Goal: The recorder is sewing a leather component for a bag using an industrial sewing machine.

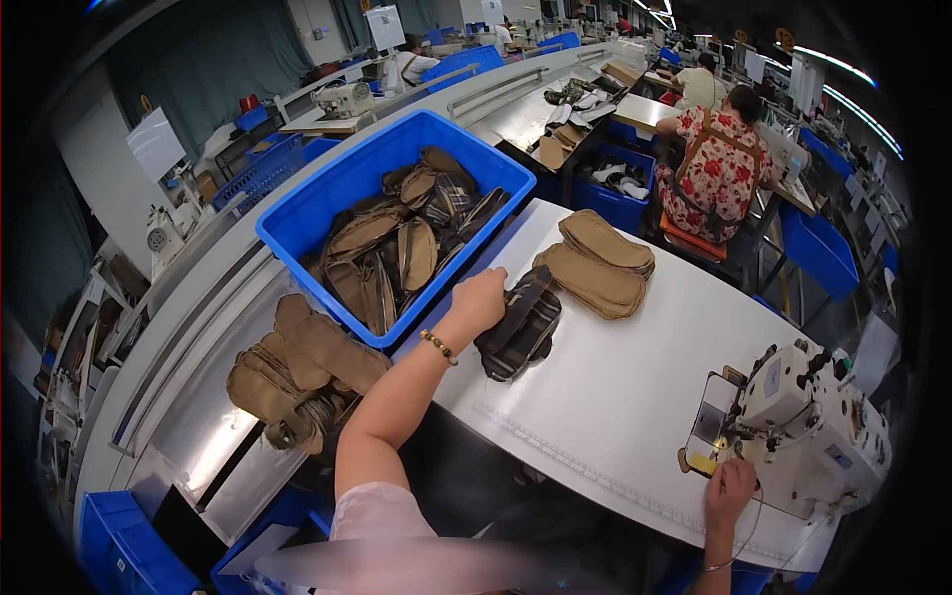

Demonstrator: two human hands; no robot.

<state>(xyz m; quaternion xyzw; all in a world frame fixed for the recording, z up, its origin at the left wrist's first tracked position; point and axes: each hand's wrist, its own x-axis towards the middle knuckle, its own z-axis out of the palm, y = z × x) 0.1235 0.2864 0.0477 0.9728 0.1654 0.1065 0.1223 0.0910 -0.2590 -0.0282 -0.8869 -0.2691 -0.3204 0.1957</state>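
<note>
My left hand, with a beaded bracelet at the wrist, is closed at the left edge of a dark plaid fabric shoe upper on the white table. Just right of that upper lies a stack of brown sole-shaped pieces. At the right, my right hand is closed beside the needle area of a white sewing machine. What its fingers hold is too small to make out. Brown edging shows by the machine's bed, next to a lit yellow patch.
A blue bin full of brown and plaid shoe pieces stands left of the table. More brown pieces are heaped on the metal surface at the left. A person in a floral top sits ahead, near another blue bin.
</note>
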